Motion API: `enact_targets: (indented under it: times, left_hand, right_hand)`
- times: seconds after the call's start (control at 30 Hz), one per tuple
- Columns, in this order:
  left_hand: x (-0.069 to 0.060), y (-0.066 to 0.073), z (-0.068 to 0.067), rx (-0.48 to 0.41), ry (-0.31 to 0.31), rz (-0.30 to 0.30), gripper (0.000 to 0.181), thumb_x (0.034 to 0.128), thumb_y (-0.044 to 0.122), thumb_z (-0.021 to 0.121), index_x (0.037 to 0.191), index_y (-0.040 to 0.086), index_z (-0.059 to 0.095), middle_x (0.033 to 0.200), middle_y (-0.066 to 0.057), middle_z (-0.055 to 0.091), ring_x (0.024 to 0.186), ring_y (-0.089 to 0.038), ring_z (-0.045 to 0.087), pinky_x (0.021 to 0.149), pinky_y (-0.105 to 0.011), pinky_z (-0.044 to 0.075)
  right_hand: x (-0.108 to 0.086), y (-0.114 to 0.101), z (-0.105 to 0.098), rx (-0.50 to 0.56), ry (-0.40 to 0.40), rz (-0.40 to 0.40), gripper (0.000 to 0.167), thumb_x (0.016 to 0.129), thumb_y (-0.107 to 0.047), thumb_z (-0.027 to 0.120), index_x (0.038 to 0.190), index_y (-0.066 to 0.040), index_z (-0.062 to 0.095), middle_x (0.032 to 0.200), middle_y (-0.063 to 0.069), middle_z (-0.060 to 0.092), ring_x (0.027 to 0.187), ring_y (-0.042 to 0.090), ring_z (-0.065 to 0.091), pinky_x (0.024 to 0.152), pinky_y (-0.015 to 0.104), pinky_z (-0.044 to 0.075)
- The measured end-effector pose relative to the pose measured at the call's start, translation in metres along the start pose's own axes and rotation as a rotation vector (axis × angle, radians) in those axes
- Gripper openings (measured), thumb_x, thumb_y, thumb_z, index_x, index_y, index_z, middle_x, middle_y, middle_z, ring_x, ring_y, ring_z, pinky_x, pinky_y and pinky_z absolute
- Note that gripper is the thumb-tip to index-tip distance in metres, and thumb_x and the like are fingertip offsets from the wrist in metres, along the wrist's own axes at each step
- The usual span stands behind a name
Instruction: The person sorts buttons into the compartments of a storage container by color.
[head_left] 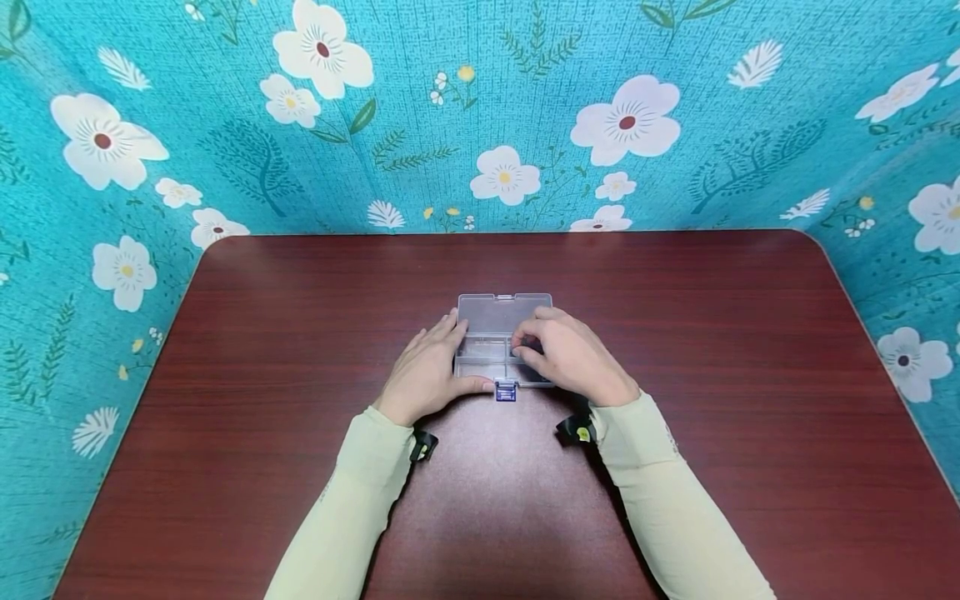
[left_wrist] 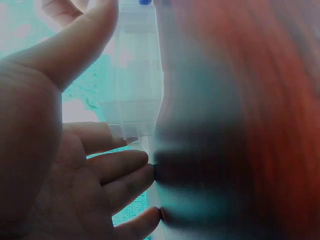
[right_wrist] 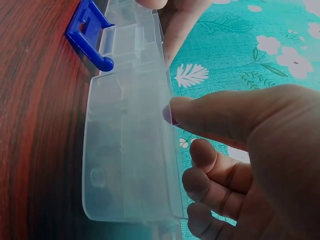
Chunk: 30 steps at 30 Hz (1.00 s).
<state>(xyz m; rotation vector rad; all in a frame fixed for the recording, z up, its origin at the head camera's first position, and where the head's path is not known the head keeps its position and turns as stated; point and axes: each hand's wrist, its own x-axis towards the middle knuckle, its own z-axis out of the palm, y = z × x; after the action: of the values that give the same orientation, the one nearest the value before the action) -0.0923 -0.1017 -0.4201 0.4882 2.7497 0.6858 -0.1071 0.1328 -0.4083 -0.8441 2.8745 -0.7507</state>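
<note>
Centre frame, the clear plastic compartment box (head_left: 486,360) sits open! Left hand (head_left: 427,371) braces it, fingers extended; right hand (head_left: 567,350) curls over its right side, pinch unclear: apparently compartment work, next demanding steady bracing.

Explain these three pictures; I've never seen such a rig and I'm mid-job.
No machine: these are a person's two bare hands. The wide picture is taken from the head, looking forward and down; the others from the two wrists. On the red-brown table sits a clear divided box, lid open, blue latch at its near edge. The left hand rests against its left side. The right hand is over the right half; a purple spot shows at its thumb tip, but whether it holds anything I can't tell.
</note>
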Motion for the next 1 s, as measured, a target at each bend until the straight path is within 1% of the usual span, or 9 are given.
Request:
enact_targets:
  times: [0.43,0.73,0.83,1.0]
  left_hand:
    - [-0.0001,-0.0007,0.0007,0.004,-0.002,0.004,0.107,0.0782,0.066,0.075,0.155,0.003,0.036,0.164,-0.014,0.023,0.151,-0.028,0.023,0.123,-0.048,0.017]
    - [0.0004,-0.0011,0.001,0.006,-0.004,0.0,0.107,0.0781,0.066,0.075,0.155,0.003,0.036,0.164,-0.014,0.023,0.151,-0.027,0.024,0.123,-0.047,0.018]
    - [0.0003,-0.0011,0.001,0.009,-0.002,0.002,0.107,0.078,0.066,0.076,0.155,0.003,0.036,0.164,-0.015,0.023,0.151,-0.028,0.024,0.122,-0.048,0.018]
    - [-0.0002,-0.0004,0.0002,0.007,-0.003,0.002,0.106,0.0783,0.065,0.076,0.155,0.003,0.036,0.164,-0.015,0.023,0.151,-0.028,0.024,0.123,-0.048,0.018]
  right_hand:
    - [-0.0001,-0.0006,-0.0004,-0.017,-0.021,0.001,0.011,0.096,-0.02,0.069,0.096,-0.014,0.078,0.083,-0.005,0.055,0.078,0.014,0.05,0.071,0.03,0.046]
    - [-0.0004,0.0015,-0.0006,-0.017,0.017,-0.031,0.017,0.101,-0.019,0.06,0.096,-0.01,0.074,0.085,-0.003,0.059,0.081,0.016,0.052,0.078,0.033,0.048]
    - [-0.0009,0.0019,-0.0015,-0.016,0.014,-0.018,0.018,0.101,-0.019,0.059,0.097,-0.01,0.074,0.087,-0.002,0.06,0.083,0.016,0.053,0.079,0.034,0.048]
    - [-0.0042,0.0032,-0.0063,-0.013,0.018,0.006,0.017,0.101,-0.019,0.06,0.1,-0.009,0.075,0.093,0.0,0.065,0.094,0.021,0.058,0.089,0.038,0.05]
